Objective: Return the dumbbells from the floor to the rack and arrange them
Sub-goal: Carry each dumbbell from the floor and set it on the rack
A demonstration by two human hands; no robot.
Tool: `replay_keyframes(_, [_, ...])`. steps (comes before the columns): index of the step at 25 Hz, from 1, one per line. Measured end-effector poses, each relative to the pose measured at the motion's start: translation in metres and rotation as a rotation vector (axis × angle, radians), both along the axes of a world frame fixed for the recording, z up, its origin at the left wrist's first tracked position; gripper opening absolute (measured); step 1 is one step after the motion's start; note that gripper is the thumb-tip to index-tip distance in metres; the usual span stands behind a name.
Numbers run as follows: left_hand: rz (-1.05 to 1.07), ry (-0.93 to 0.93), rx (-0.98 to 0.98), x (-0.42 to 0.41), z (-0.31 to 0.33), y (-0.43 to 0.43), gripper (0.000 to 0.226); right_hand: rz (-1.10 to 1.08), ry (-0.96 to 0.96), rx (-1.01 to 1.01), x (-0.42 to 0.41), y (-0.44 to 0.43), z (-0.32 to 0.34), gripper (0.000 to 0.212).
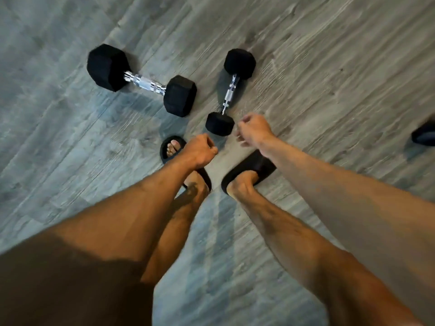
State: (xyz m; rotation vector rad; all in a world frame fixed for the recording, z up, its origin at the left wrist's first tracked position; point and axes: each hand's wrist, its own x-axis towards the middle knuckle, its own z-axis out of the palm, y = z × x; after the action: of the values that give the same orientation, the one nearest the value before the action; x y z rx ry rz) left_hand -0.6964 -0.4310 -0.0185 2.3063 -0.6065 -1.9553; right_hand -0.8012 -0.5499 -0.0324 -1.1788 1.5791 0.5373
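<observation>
Dark object (424,135) right of the small dumbbell (229,94) is cut off. Left hand (200,150) is fisted, empty; right hand (254,130) is blurred, fingers unclear.

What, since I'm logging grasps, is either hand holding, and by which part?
Nothing. The left hand and right hand are curled and empty; the larger dumbbell and smaller dumbbell lie on the floor.
</observation>
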Motion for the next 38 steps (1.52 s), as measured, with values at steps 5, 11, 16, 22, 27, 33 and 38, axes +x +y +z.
replay_keyframes(5, [-0.083,-0.144,-0.055,0.008,-0.12,-0.028,0.07,-0.274,-0.064,-0.059,0.018,-0.033,-0.12,0.015])
replay_keyframes(11, [-0.02,-0.129,-0.062,-0.011,-0.191,-0.037,0.088,-0.626,-0.233,0.156,0.035,-0.045,-0.183,0.026])
replay_keyframes(16, [-0.108,-0.17,-0.178,-0.012,-0.174,-0.032,0.064,-0.744,-0.305,0.173,0.027,-0.039,-0.174,0.014])
replay_keyframes(22, [-0.321,-0.02,-0.218,-0.026,-0.063,-0.04,0.062,-1.016,-0.333,0.093,-0.036,-0.021,-0.07,0.014])
replay_keyframes(27, [-0.696,0.123,-0.219,-0.028,0.086,-0.077,0.069,-1.374,-0.375,0.01,-0.089,0.004,0.08,0.014])
replay_keyframes(33, [-1.023,0.163,-0.126,-0.06,0.276,-0.116,0.088,-1.83,-0.51,-0.145,-0.129,0.044,0.281,0.02])
replay_keyframes(38, [-1.23,0.312,0.004,-0.108,0.389,-0.109,0.059,-1.932,-0.588,-0.301,-0.169,0.106,0.404,0.023])
